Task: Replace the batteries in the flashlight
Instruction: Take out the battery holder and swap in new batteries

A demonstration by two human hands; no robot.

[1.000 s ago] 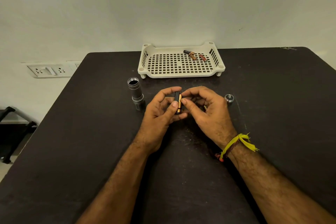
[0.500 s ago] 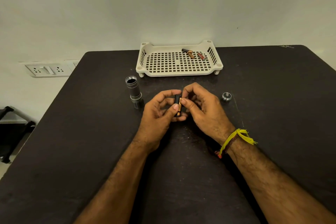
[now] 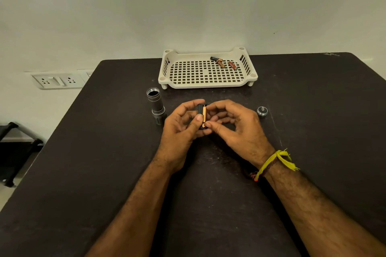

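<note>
Black battery holder (image 3: 202,116) pinched upright between left hand (image 3: 181,129) and right hand (image 3: 236,129), palms facing.

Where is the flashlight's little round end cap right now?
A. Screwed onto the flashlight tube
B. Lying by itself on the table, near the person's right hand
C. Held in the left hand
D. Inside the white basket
B: the end cap sits alone on the table, just beyond the right hand.
</note>
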